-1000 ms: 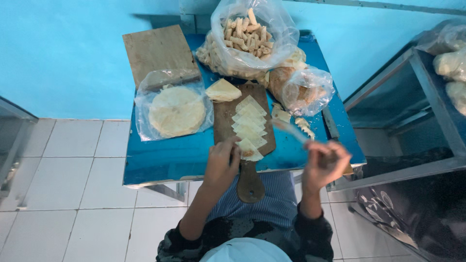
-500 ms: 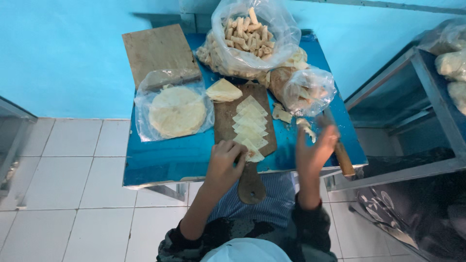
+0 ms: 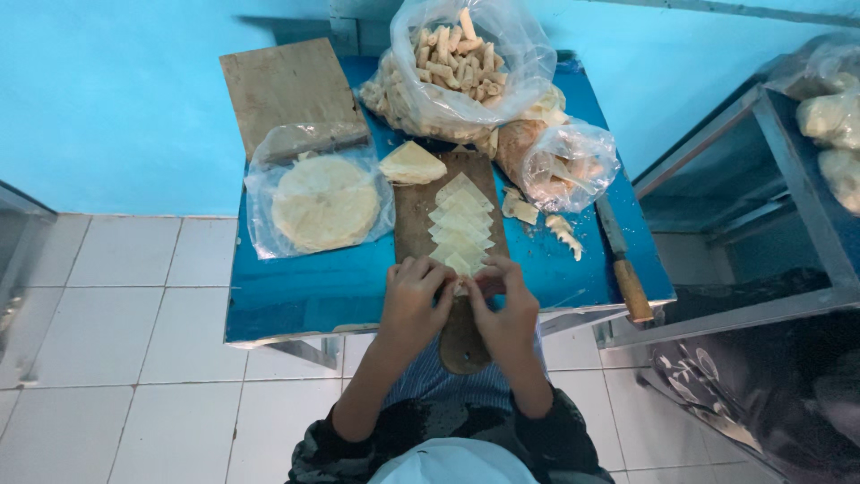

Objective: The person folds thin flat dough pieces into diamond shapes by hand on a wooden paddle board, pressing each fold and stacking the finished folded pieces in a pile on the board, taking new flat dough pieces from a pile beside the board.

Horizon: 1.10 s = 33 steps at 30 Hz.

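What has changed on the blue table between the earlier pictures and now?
The right hand let go of the knife, which now lies at the table's right edge, and moved left to the cutting board. Both hands now meet at the nearest pale dough pieces; the left hand barely shifted. The bags, the round wrappers and the spare board stayed put.

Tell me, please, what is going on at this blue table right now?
A person has both hands, the left hand and right hand, together on the nearest pale pastry triangle in a row on a wooden paddle board. A knife lies apart at the right edge of the blue table. A bag of round wrappers and a bag of rolled pieces sit behind.
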{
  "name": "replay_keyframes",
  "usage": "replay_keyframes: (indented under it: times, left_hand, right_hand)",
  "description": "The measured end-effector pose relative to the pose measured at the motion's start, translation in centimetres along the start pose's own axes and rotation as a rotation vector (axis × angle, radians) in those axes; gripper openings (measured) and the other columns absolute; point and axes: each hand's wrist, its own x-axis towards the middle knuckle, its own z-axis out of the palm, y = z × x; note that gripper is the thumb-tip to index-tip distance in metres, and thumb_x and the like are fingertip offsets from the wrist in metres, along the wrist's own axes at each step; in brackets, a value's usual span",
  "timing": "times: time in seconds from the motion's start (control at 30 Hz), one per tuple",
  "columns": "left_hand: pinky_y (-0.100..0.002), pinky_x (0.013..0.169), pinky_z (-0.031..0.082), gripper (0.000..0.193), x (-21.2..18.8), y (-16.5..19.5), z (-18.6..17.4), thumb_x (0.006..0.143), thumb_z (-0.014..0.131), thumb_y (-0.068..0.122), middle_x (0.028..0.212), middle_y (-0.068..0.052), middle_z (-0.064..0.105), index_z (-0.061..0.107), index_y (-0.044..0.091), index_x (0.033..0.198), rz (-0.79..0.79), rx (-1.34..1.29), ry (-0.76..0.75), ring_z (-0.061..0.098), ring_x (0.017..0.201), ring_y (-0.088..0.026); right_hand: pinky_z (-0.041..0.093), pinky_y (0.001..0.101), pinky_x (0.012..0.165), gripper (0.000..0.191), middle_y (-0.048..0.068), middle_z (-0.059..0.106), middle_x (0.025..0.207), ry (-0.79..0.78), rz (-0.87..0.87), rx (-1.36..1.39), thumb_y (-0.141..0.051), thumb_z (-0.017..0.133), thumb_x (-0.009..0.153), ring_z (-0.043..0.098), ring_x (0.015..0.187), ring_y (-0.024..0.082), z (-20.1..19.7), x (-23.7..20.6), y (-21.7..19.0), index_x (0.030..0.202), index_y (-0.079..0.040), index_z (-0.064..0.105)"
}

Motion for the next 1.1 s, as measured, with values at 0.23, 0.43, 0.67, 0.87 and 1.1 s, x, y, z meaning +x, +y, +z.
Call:
replay_keyframes:
  times: [0.23,0.43,0.67,0.87,1.1]
  left_hand:
    - [-0.043,0.088,0.041,0.017,-0.2,-0.3,-0.1,0.088,0.072,0.009,0.099,-0.006,0.067,0.071,0.009,0.105,-0.005,-0.033,-0.006,0.063,0.096,-0.026]
    - [-0.044,0.089,0.039,0.009,-0.1,-0.1,-0.7,0.086,0.075,0.012,0.098,-0.005,0.067,0.073,0.011,0.095,0.026,-0.022,-0.018,0.062,0.096,-0.025]
    - [-0.047,0.087,0.038,0.023,0.5,-0.2,-2.4,0.076,0.078,0.015,0.101,-0.008,0.065,0.072,0.007,0.096,0.112,-0.012,-0.168,0.060,0.099,-0.029]
    - [-0.044,0.089,0.041,0.011,0.7,-0.6,-1.4,0.086,0.074,0.011,0.099,-0.006,0.065,0.071,0.008,0.096,0.167,0.010,-0.086,0.060,0.100,-0.028]
    - [-0.043,0.085,0.043,0.010,-0.8,-0.4,-1.1,0.084,0.073,0.009,0.099,-0.009,0.066,0.071,0.005,0.093,0.182,-0.031,-0.035,0.060,0.099,-0.030]
  right_hand:
    - [0.061,0.0334,0.077,0.045,0.012,0.076,0.102,-0.110,-0.093,-0.016,-0.004,0.078,0.085,0.077,0.092,0.025,-0.4,-0.1,-0.5,0.123,-0.003,0.055]
    - [0.058,0.0387,0.083,0.038,0.017,0.074,0.108,-0.191,-0.326,-0.114,0.001,0.077,0.081,0.073,0.102,0.035,-1.8,0.7,0.6,0.115,-0.003,0.061]
    - [0.062,0.0314,0.074,0.030,0.012,0.075,0.100,-0.163,-0.186,0.035,0.001,0.077,0.087,0.079,0.090,0.024,-0.5,1.5,2.7,0.114,-0.002,0.064]
    - [0.062,0.0300,0.074,0.034,0.012,0.074,0.102,-0.190,-0.144,0.123,0.001,0.079,0.084,0.078,0.087,0.022,-0.7,1.5,3.1,0.114,-0.001,0.063]
    - [0.059,0.0354,0.080,0.029,0.012,0.071,0.103,-0.161,-0.374,0.017,0.003,0.078,0.083,0.074,0.093,0.029,-1.3,0.0,2.9,0.108,-0.005,0.064]
